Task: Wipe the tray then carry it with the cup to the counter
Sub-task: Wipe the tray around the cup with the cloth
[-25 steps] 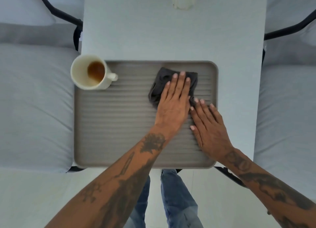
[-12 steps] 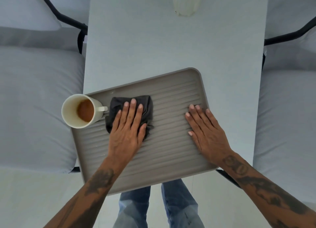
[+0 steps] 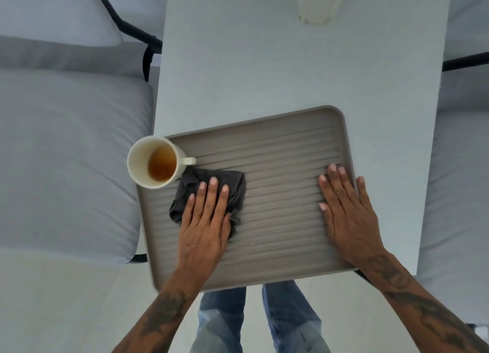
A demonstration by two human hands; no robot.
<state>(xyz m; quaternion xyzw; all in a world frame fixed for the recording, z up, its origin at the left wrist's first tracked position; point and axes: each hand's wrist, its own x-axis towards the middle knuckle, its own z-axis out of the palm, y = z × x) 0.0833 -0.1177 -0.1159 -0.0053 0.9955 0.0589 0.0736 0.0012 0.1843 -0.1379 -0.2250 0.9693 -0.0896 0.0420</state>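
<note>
The tray [image 3: 277, 151] is a grey-brown rectangle with rounded corners, a raised rim and parallel ridges running along its length. It lies on the pale surface [image 3: 291, 69], at its near end, with its near edge overhanging. Its long axis runs left to right, skewed so that the right end sits farther from the person than the left. The cup [image 3: 156, 162], cream-white and holding a little brown liquid, stands upright on the tray's far left corner, handle pointing right. The left hand [image 3: 205, 228] lies flat, fingers extended, pressing a crumpled dark cloth [image 3: 232, 186] onto the ridges just beside the cup; it presses the cloth rather than grasping it. The right hand [image 3: 346, 215] rests flat and spread on the tray's right part, holding nothing, the thumb over the rim.
</note>
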